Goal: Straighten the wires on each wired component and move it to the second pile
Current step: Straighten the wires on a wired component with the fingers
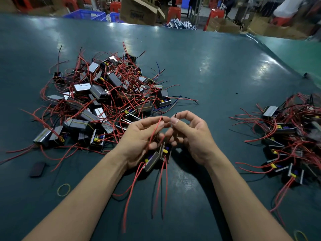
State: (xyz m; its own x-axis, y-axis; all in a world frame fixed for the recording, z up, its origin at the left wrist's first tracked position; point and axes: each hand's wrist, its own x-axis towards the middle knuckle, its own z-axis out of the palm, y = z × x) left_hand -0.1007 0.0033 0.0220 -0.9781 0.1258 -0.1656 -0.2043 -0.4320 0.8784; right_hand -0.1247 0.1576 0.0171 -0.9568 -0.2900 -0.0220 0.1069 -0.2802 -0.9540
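Head view: left hand (139,136) pinches red wire (154,133); right hand (191,136) pinches black wire (175,114).

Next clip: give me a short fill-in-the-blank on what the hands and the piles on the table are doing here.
1. The left hand pinches a thin ____ wire.
2. The right hand pinches a thin ____ wire.
3. The larger tangled pile of wired block components lies on the person's ____ side.
4. The yellow rubber band lies flat on the ____ table.

Missing words: red; black; left; green
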